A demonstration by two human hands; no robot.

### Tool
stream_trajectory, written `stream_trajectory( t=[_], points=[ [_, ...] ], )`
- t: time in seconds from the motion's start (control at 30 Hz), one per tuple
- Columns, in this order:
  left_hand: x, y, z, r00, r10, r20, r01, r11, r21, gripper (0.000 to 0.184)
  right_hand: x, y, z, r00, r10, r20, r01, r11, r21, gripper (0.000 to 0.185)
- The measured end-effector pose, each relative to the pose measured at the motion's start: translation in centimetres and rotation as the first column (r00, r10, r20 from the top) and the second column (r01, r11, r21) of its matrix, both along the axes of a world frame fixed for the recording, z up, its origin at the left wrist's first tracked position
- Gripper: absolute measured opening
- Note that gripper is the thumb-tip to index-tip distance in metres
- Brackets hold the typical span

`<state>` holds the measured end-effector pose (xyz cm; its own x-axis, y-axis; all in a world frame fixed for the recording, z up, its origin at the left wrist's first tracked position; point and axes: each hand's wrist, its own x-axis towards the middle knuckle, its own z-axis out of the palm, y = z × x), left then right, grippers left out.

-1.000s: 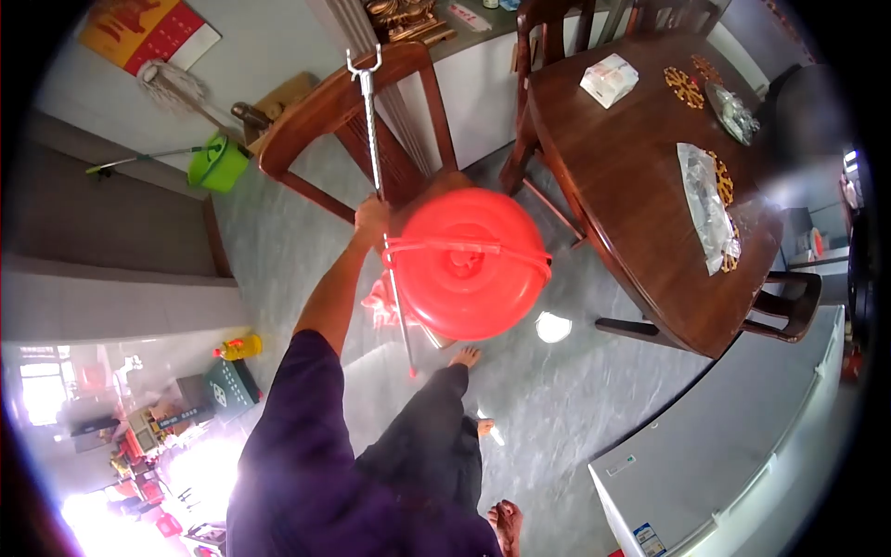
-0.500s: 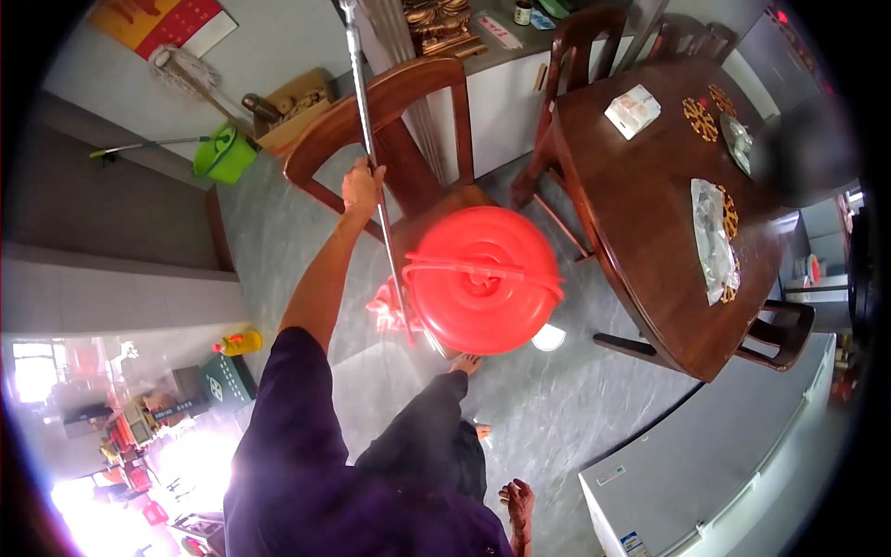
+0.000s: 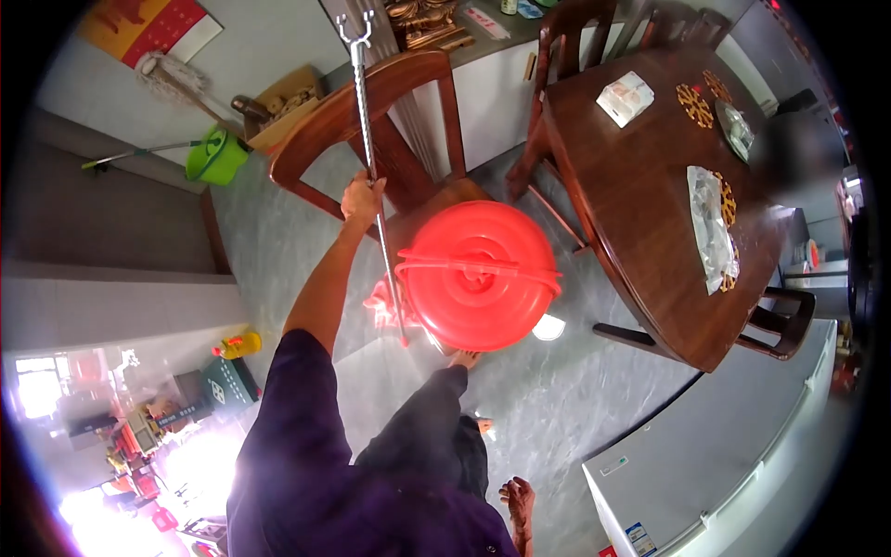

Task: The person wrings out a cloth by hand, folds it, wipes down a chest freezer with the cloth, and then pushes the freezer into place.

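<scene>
While the left hand (image 3: 363, 197) clasps a forked pole (image 3: 366, 121), right hand (image 3: 518, 497) well apart, apparently half-curled

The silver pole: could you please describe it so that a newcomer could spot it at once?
Find the wooden chair behind the red bucket. Left of that bucket in the picture, the left hand grips a thin silver pole. Its forked top sets it apart from the stringy mop.

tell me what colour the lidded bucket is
The lidded bucket is bright red, handle included; it shows best in the head view.
</scene>
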<state>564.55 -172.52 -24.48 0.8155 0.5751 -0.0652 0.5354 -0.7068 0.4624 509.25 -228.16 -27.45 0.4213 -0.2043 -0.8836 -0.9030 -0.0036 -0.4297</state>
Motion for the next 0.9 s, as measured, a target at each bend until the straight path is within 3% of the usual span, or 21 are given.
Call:
stream_trajectory(
  t=[0.07,0.1,0.13,0.17,0.2,0.27,0.3,0.33,0.37,0.4,0.43,0.47,0.5,0.53,0.63,0.67,0.7,0.73,0.8,0.9],
  points=[
    [0.1,0.0,-0.3,0.999,0.007,-0.036,-0.007,1.0,-0.019,0.044,0.0,0.0,-0.6,1.0,0.022,0.02,-0.022,1.0,0.003,0.047],
    [0.2,-0.6,-0.6,0.996,0.09,-0.014,-0.088,0.99,0.114,0.039,-0.3,0.2,-0.8,1.0,0.015,0.026,-0.015,1.0,0.0,0.047],
    [0.0,2.6,-5.1,0.979,-0.182,0.088,0.157,0.959,0.238,0.034,-0.6,0.2,-1.3,0.999,0.019,0.05,-0.019,1.0,0.001,0.048],
    [0.2,6.3,-8.6,0.868,-0.467,0.166,0.389,0.849,0.358,0.03,-1.1,0.1,-1.9,0.991,0.103,0.083,-0.099,0.994,-0.05,0.046],
    [0.7,7.7,-9.6,0.78,-0.623,-0.064,0.528,0.599,0.602,0.027,-1.4,-0.1,-2.2,0.97,0.226,0.084,-0.217,0.971,-0.104,0.043],
    [-0.7,7.7,-8.8,0.788,-0.616,0.016,0.551,0.715,0.43,0.027,-2.0,0.2,-2.8,0.902,0.421,0.092,-0.379,0.877,-0.296,0.044],
    [-1.9,7.5,-8.7,0.787,-0.617,0.032,0.562,0.737,0.377,0.029,-2.0,1.4,-1.9,0.968,0.245,0.046,-0.224,0.937,-0.268,0.044],
    [-3.1,7.5,-8.7,0.799,-0.601,0.013,0.558,0.75,0.355,0.032,-1.7,2.0,-0.9,0.978,0.206,0.03,-0.19,0.942,-0.277,0.044],
    [-5.0,7.8,-9.1,0.853,-0.499,-0.154,0.5,0.695,0.516,0.039,-2.0,2.5,-1.0,0.985,0.171,0.025,-0.157,0.945,-0.286,0.045],
    [-5.3,7.0,-8.6,0.937,-0.118,-0.328,0.126,0.992,0.005,0.049,-2.1,3.0,-0.8,0.989,0.144,0.018,-0.133,0.946,-0.295,0.046],
    [-8.5,8.8,-11.5,0.907,-0.345,-0.241,0.414,0.832,0.369,0.05,-2.4,3.2,-0.5,0.993,0.115,0.016,-0.105,0.949,-0.298,0.046],
    [-10.7,7.4,-10.9,0.659,-0.28,-0.698,0.724,0.488,0.488,0.05,-2.9,3.3,-0.6,0.996,0.092,0.015,-0.083,0.95,-0.301,0.046],
    [-13.7,5.3,-10.4,0.355,0.041,-0.934,0.932,0.069,0.357,0.051,-3.9,3.8,-0.5,0.997,0.07,0.011,-0.063,0.951,-0.304,0.046],
    [-15.9,3.3,-10.7,0.398,0.029,-0.917,0.775,0.525,0.353,0.059,-4.7,4.4,0.2,0.999,0.04,0.002,-0.037,0.953,-0.299,0.047],
    [-26.3,1.8,-13.6,0.479,-0.355,-0.803,0.76,0.626,0.176,0.043,-6.0,4.9,1.8,0.999,-0.034,-0.017,0.027,0.947,-0.321,0.047],
    [-28.4,-0.8,-13.0,0.453,-0.488,-0.746,0.491,0.835,-0.248,0.035,-7.4,5.5,1.3,0.994,-0.103,-0.021,0.089,0.93,-0.357,0.051],
    [-30.6,-3.6,-12.1,0.593,-0.417,-0.688,-0.169,0.771,-0.613,0.028,-8.4,5.9,1.5,0.978,-0.204,-0.037,0.177,0.912,-0.371,0.059],
    [-32.8,-6.2,-11.6,0.546,-0.265,-0.795,-0.6,0.538,-0.592,0.024,-9.3,6.0,1.9,0.953,-0.299,-0.049,0.258,0.887,-0.382,0.066],
    [-35.5,-12.7,-11.0,0.504,-0.317,-0.803,-0.38,0.754,-0.536,0.022,-10.3,5.8,4.3,0.903,-0.427,-0.049,0.379,0.845,-0.377,0.08],
    [-35.3,-20.0,-12.2,0.42,-0.692,-0.588,0.143,0.69,-0.71,0.017,-13.5,4.6,4.3,0.857,-0.515,-0.023,0.458,0.781,-0.424,0.097]
  ],
)
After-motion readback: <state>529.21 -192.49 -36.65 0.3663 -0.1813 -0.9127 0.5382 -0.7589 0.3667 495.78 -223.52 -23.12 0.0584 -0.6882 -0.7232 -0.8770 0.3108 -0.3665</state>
